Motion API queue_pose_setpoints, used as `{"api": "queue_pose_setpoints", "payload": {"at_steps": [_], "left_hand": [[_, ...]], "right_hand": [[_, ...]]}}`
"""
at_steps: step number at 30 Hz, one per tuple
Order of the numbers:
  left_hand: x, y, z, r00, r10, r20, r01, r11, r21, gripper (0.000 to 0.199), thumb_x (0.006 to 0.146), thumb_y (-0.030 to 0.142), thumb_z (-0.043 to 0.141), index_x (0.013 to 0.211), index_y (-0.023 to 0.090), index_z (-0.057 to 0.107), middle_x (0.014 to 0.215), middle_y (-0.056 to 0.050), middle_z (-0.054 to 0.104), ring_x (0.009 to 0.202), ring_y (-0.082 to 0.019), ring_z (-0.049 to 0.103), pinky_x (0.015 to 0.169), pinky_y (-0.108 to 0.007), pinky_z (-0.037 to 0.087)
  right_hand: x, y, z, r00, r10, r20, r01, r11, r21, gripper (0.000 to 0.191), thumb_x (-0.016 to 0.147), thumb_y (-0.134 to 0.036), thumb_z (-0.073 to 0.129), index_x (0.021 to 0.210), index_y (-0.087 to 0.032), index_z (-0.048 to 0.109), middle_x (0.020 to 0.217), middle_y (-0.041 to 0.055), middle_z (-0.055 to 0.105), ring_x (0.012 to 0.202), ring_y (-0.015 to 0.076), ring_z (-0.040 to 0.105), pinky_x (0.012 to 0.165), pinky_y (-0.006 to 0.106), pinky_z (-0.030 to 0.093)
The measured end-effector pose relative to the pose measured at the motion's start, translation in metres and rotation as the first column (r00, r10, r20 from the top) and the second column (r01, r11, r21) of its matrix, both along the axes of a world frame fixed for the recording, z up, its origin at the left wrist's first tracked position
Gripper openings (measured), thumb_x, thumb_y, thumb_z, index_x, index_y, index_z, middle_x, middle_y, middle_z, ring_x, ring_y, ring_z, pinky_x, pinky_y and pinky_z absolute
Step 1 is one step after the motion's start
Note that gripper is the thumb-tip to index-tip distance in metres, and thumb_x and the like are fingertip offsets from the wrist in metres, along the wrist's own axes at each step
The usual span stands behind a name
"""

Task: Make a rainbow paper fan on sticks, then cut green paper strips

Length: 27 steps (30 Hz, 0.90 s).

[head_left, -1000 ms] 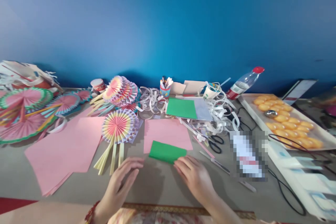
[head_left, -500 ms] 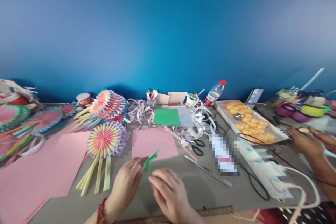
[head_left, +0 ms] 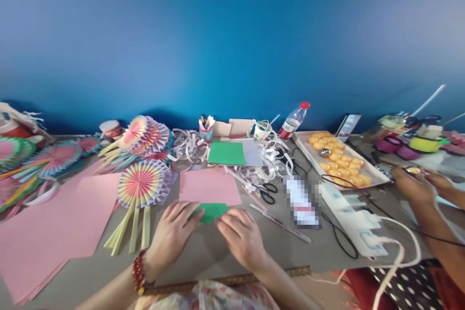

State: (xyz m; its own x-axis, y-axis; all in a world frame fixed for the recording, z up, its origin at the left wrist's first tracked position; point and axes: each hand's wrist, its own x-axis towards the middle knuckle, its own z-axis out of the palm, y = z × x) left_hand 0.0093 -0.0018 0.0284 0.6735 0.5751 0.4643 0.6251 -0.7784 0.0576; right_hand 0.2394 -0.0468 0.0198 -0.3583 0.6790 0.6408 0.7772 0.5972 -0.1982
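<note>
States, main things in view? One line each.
Left hand: touching green slip's left end, grip unclear
Right hand: touching its right end, grip unclear
Green slip: between both hands
Green sheet: flat
Scissors: lying down, blade opening unclear
Bottle: capped
Tray: holding orange pieces
Power strip: in use, plugs in
Front fan: spread into a disc

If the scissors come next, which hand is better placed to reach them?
Probably the right hand: it is nearer the scissors, which lie ahead and to its right. The left hand is farther off, across the green paper.
</note>
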Motion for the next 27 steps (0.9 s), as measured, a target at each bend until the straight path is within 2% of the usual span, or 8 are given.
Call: {"api": "queue_pose_setpoints", "payload": {"at_steps": [2,5,9,12,16,20,27], "left_hand": [[-0.004,-0.002,0.002,0.999,0.052,0.012,-0.052,0.999,0.011,0.035,0.097,0.014,0.045,0.126,0.024,0.063,0.119,-0.007,0.066,0.108,-0.023,0.056,0.096,-0.039,0.04],[-0.006,-0.01,-0.007,0.989,0.137,-0.064,-0.138,0.99,-0.008,0.037,0.093,0.013,0.052,0.125,0.028,0.064,0.115,-0.007,0.065,0.103,-0.024,0.056,0.093,-0.04,0.039],[-0.01,-0.024,-0.027,0.976,0.079,-0.205,-0.108,0.985,-0.135,0.039,0.093,0.009,0.05,0.127,0.023,0.06,0.109,-0.009,0.064,0.099,-0.024,0.056,0.088,-0.039,0.043],[-0.016,-0.028,-0.033,0.989,0.019,-0.144,-0.055,0.966,-0.252,0.028,0.096,0.012,0.047,0.118,0.019,0.062,0.107,-0.009,0.064,0.097,-0.022,0.058,0.086,-0.037,0.046],[-0.02,-0.025,-0.031,1.0,0.02,-0.022,-0.026,0.941,-0.339,0.021,0.099,0.016,0.044,0.096,0.018,0.065,0.102,-0.007,0.065,0.094,-0.02,0.059,0.083,-0.034,0.048],[-0.018,-0.017,-0.028,0.998,0.052,0.047,-0.029,0.91,-0.414,0.023,0.101,0.019,0.042,0.098,0.018,0.064,0.097,-0.007,0.066,0.093,-0.02,0.06,0.083,-0.034,0.049],[-0.015,-0.001,-0.025,0.991,0.119,0.056,-0.065,0.813,-0.578,0.019,0.099,0.025,0.048,0.094,0.019,0.065,0.091,-0.005,0.066,0.088,-0.02,0.062,0.081,-0.033,0.047]], "right_hand": [[0.003,0.001,0.001,1.0,0.006,0.016,-0.006,1.0,0.016,0.016,0.097,-0.017,0.055,0.105,-0.021,0.068,0.094,0.0035,0.073,0.094,0.0185,0.06,0.083,0.033,0.045],[0.006,0.0,-0.008,0.995,0.056,0.078,-0.056,0.998,-0.003,0.015,0.098,-0.019,0.054,0.103,-0.021,0.068,0.097,0.0032,0.073,0.093,0.0183,0.059,0.081,0.033,0.044],[0.01,-0.009,-0.028,0.985,0.118,0.125,-0.096,0.981,-0.167,0.019,0.099,-0.019,0.049,0.098,-0.02,0.068,0.093,0.0043,0.071,0.089,0.0186,0.059,0.078,0.033,0.046],[0.012,-0.014,-0.034,0.985,0.139,0.107,-0.107,0.959,-0.263,0.021,0.099,-0.018,0.048,0.1,-0.019,0.069,0.091,0.0058,0.07,0.089,0.0196,0.06,0.078,0.033,0.047],[0.014,-0.012,-0.029,0.991,0.131,0.041,-0.111,0.94,-0.322,0.022,0.099,-0.017,0.047,0.098,-0.019,0.069,0.089,0.0061,0.069,0.084,0.0188,0.06,0.074,0.031,0.048],[0.013,-0.005,-0.024,0.994,0.104,-0.009,-0.099,0.909,-0.405,0.022,0.099,-0.016,0.045,0.096,-0.019,0.067,0.089,0.0066,0.069,0.084,0.0197,0.06,0.075,0.031,0.048],[0.008,0.013,-0.02,0.998,0.03,-0.062,-0.058,0.848,-0.527,0.013,0.096,-0.022,0.056,0.088,-0.02,0.066,0.082,0.0045,0.067,0.082,0.0195,0.061,0.077,0.031,0.045]]}}
